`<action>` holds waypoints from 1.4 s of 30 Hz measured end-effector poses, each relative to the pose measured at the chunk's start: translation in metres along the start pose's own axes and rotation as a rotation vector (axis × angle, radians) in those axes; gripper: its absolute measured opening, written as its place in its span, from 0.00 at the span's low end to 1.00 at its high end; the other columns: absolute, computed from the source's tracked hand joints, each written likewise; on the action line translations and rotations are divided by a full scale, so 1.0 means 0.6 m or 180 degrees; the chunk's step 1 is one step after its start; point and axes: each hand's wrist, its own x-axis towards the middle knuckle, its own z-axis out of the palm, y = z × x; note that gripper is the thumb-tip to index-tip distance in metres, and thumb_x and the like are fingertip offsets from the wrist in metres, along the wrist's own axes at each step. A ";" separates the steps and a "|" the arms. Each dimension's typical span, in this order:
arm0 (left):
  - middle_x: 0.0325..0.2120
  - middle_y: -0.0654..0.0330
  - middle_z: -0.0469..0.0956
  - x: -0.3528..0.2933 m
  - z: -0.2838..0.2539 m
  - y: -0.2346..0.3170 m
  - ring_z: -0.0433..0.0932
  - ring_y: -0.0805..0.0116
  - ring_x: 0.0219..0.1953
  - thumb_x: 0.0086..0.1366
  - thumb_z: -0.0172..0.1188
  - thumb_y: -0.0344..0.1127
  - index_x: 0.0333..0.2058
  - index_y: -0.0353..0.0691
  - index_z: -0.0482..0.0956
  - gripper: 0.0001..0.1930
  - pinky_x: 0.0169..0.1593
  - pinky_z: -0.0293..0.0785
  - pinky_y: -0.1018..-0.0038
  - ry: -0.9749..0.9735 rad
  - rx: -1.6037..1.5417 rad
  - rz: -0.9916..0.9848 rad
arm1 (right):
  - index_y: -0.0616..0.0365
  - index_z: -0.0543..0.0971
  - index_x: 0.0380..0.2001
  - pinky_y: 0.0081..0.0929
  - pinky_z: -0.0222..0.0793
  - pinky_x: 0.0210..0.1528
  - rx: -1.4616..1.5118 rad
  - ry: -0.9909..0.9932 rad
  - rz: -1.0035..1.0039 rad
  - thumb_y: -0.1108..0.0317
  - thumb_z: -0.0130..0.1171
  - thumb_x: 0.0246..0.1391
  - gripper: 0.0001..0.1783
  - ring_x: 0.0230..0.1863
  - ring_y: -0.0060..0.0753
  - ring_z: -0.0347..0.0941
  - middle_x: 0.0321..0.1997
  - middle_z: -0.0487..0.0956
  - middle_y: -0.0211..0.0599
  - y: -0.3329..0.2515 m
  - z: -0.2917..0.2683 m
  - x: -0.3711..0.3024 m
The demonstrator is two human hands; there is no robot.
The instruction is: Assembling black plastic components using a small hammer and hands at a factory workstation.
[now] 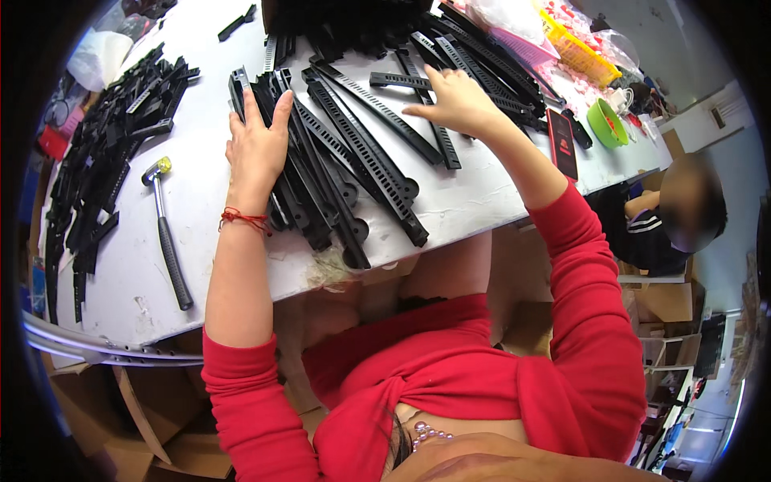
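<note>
My left hand [259,149] lies with fingers stretched over the left edge of a bundle of long black slotted strips [353,149], its thumb apart. The strips lie lengthwise on the white table, several with rounded tabs at their near ends. My right hand [462,103] is over more strips to the right, thumb and forefinger spread. Its fingertips are at the end of a crosswise black strip [395,80]; no grip on it shows. Another strip [430,112] passes beneath that hand.
A hammer [166,233] with a yellow head lies left, beside a heap of black parts [104,161]. At right are a red-edged phone [561,145], a green bowl [606,124] and a yellow basket [578,50]. Another person [654,217] sits beyond the table's right end.
</note>
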 end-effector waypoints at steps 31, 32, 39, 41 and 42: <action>0.64 0.29 0.54 0.010 0.013 -0.027 0.58 0.35 0.66 0.60 0.44 0.75 0.70 0.44 0.50 0.50 0.66 0.57 0.54 -0.0022 0.0022 0.0052 | 0.61 0.70 0.54 0.42 0.63 0.54 0.3306 0.2151 0.0449 0.55 0.58 0.61 0.25 0.50 0.45 0.67 0.48 0.74 0.50 -0.031 0.149 0.043; 0.65 0.34 0.55 0.013 0.013 -0.043 0.56 0.38 0.67 0.63 0.46 0.71 0.69 0.42 0.52 0.47 0.66 0.57 0.57 0.0000 0.0183 0.0129 | 0.60 0.72 0.52 0.41 0.61 0.54 0.2461 0.2173 0.0394 0.55 0.60 0.58 0.25 0.49 0.44 0.67 0.45 0.75 0.48 -0.011 0.126 0.031; 0.63 0.28 0.55 0.006 0.006 -0.024 0.56 0.35 0.66 0.61 0.46 0.73 0.70 0.41 0.51 0.49 0.66 0.56 0.54 0.0088 0.0175 0.0186 | 0.63 0.67 0.57 0.39 0.63 0.61 -0.0112 0.0912 0.1115 0.42 0.68 0.44 0.45 0.57 0.48 0.66 0.53 0.72 0.48 0.118 0.081 -0.035; 0.63 0.28 0.55 0.001 0.000 -0.013 0.57 0.35 0.66 0.61 0.46 0.73 0.70 0.41 0.51 0.49 0.67 0.56 0.54 0.0045 0.0142 0.0090 | 0.64 0.68 0.55 0.38 0.65 0.60 0.0085 0.0457 0.1201 0.42 0.67 0.44 0.44 0.57 0.48 0.68 0.53 0.73 0.49 0.123 0.075 -0.038; 0.63 0.28 0.55 0.000 0.002 -0.011 0.57 0.35 0.66 0.61 0.46 0.73 0.70 0.41 0.51 0.49 0.67 0.56 0.54 0.0040 0.0135 0.0089 | 0.64 0.69 0.53 0.37 0.67 0.58 0.0285 0.0448 0.1270 0.44 0.67 0.44 0.41 0.55 0.48 0.71 0.52 0.74 0.50 0.123 0.076 -0.042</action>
